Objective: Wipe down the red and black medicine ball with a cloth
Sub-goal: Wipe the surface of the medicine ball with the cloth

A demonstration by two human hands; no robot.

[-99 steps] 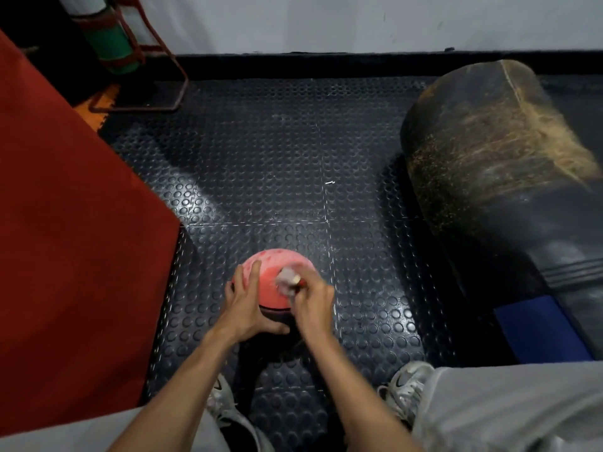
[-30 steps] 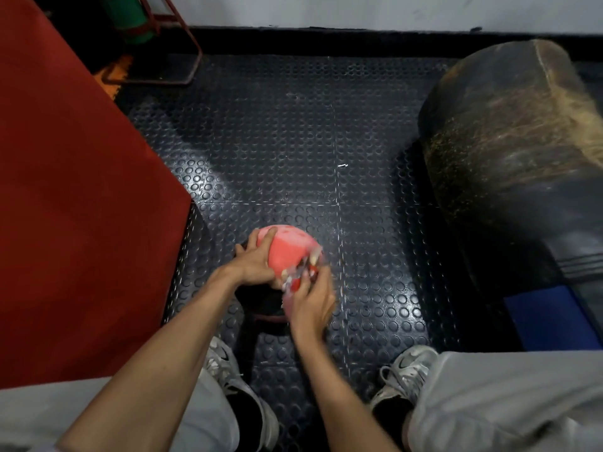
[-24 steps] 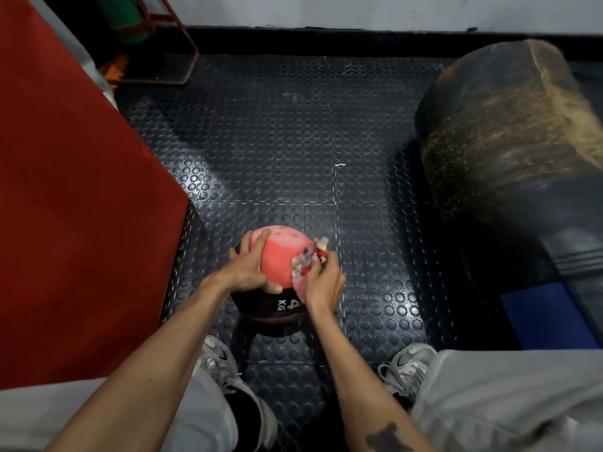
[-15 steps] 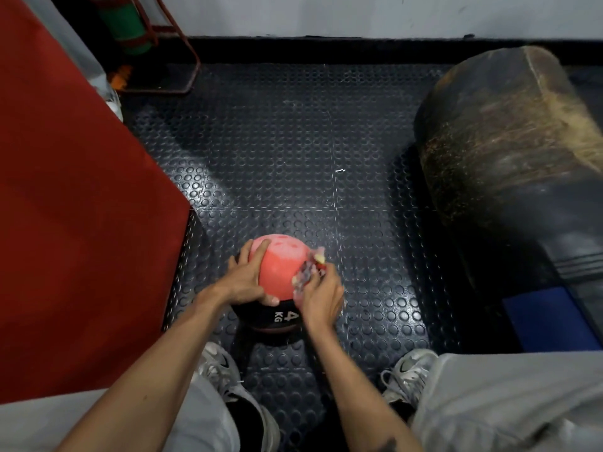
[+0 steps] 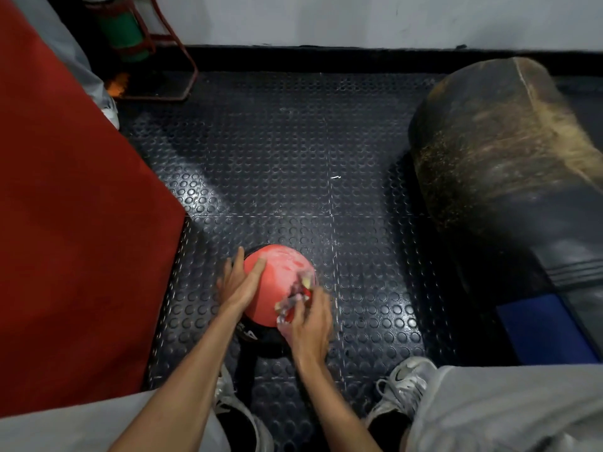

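The red and black medicine ball rests on the studded black floor mat between my feet, red half up, with pale smears on top. My left hand lies flat against the ball's left side, fingers spread. My right hand presses a small crumpled cloth against the ball's right side. The cloth is blurred and partly hidden by my fingers. The black lower half shows white lettering under my left wrist.
A large red pad stands close on the left. A worn black punching bag lies on the right. A red metal stand with a green cylinder is at the back left by the white wall. My white sneakers flank the ball.
The ball has been turned, so the weight lettering moved from the front to under my left wrist. My right hand with the cloth slid down the ball's right side; my left hand flattened.
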